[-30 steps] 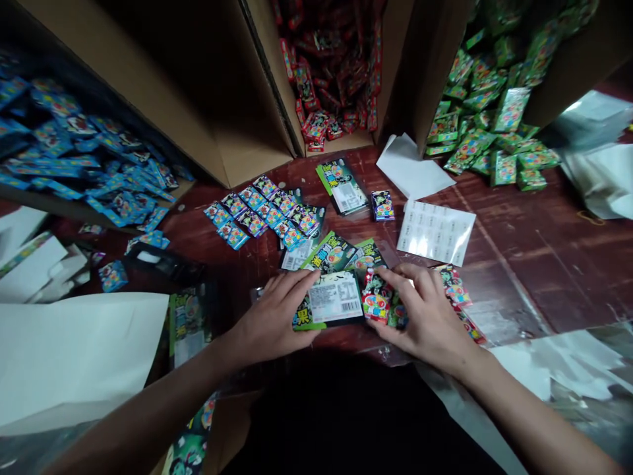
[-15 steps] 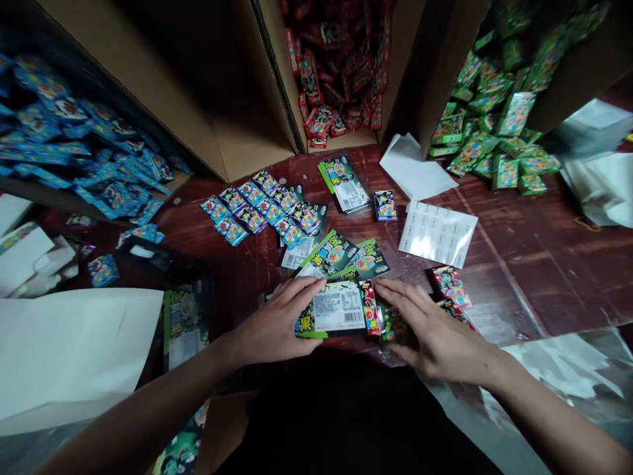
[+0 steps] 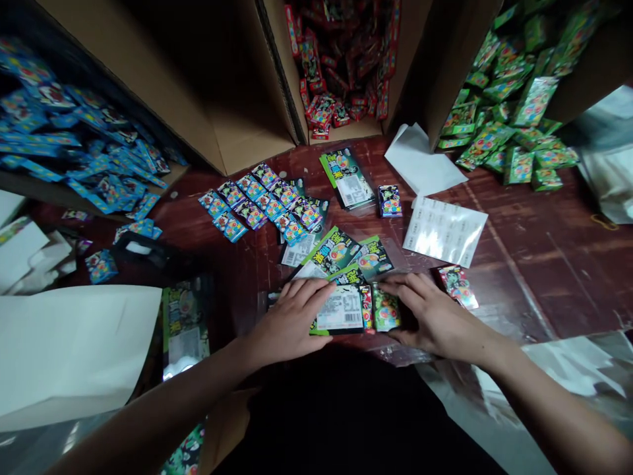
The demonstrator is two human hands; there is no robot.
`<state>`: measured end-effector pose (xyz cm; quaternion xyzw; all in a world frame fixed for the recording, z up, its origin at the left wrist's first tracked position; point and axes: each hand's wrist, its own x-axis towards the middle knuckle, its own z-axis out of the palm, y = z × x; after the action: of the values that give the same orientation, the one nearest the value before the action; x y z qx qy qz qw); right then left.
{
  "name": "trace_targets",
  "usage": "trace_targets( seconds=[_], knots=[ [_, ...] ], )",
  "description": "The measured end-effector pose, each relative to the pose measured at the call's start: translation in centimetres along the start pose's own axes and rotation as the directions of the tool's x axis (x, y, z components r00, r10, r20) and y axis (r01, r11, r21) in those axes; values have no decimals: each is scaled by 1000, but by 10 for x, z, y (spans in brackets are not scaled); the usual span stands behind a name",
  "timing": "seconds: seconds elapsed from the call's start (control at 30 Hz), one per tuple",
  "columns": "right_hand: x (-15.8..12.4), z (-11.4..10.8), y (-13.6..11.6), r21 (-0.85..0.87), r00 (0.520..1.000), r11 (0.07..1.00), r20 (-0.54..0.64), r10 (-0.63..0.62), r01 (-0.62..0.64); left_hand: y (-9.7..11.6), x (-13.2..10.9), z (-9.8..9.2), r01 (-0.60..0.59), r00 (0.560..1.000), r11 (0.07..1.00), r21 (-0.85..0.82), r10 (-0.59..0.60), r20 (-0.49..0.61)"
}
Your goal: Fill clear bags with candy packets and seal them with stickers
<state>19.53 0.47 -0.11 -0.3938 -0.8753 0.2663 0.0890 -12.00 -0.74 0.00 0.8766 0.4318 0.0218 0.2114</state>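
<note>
My left hand (image 3: 291, 320) lies curled on the left end of a black and green printed bag (image 3: 341, 309) with a white barcode label, holding it flat on the dark wooden table (image 3: 544, 264). My right hand (image 3: 431, 315) grips small candy packets, a red one (image 3: 366, 307) and a green one (image 3: 386, 310), pressed against the bag's right end. More printed bags (image 3: 336, 252) lie just beyond. One red packet (image 3: 458, 285) lies loose to the right of my right hand.
Three open cardboard boxes stand at the back: blue packets (image 3: 74, 145) at left, red packets (image 3: 341, 72) in the middle, green packets (image 3: 514, 119) at right. Rows of blue packets (image 3: 257, 201), a sticker sheet (image 3: 444, 231) and white paper (image 3: 74, 349) lie on the table.
My right hand has drawn the small packets left against the bag's end, and the red and green packets now sit side by side at its edge. The view has tilted slightly.
</note>
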Motion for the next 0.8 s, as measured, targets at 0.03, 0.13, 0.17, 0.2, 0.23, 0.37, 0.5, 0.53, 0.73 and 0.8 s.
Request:
trace_targets(
  seconds=[0.03, 0.13, 0.17, 0.2, 0.23, 0.37, 0.5, 0.53, 0.73, 0.8],
  knots=[
    [2, 0, 0, 25, 1000, 999, -8, -26, 26, 1, 1, 1, -4, 1000, 1000, -9, 4, -14],
    [7, -3, 0, 68, 996, 994, -35, -82, 84, 1, 2, 2, 10, 998, 999, -40, -12, -69],
    [7, -5, 1, 76, 995, 993, -44, -91, 94, 0, 2, 1, 28, 996, 998, -57, -33, -84],
    [6, -7, 1, 86, 994, 991, -54, -97, 101, 0, 2, 0, 51, 994, 996, -77, -58, -92],
    [5, -10, 2, 98, 993, 990, -66, -99, 105, -1, 2, -1, 73, 992, 993, -97, -82, -93],
    [1, -24, 5, 169, 992, 978, -50, -117, 124, -5, 5, -10, 87, 993, 983, -162, -99, -69],
    [11, -36, 8, 156, 983, 972, 22, -183, 178, -4, 11, -16, -1, 999, 983, -186, -8, -50],
    [15, -37, 8, 135, 982, 974, 24, -188, 183, -2, 13, -16, -18, 999, 984, -180, 8, -54],
    [33, -38, 3, 75, 983, 980, -15, -182, 183, 8, 22, -11, 33, 992, 987, -160, -52, -119],
    [32, -37, 0, 112, 989, 983, -45, -142, 146, 13, 24, -9, 79, 983, 982, -174, -106, -150]
  ],
)
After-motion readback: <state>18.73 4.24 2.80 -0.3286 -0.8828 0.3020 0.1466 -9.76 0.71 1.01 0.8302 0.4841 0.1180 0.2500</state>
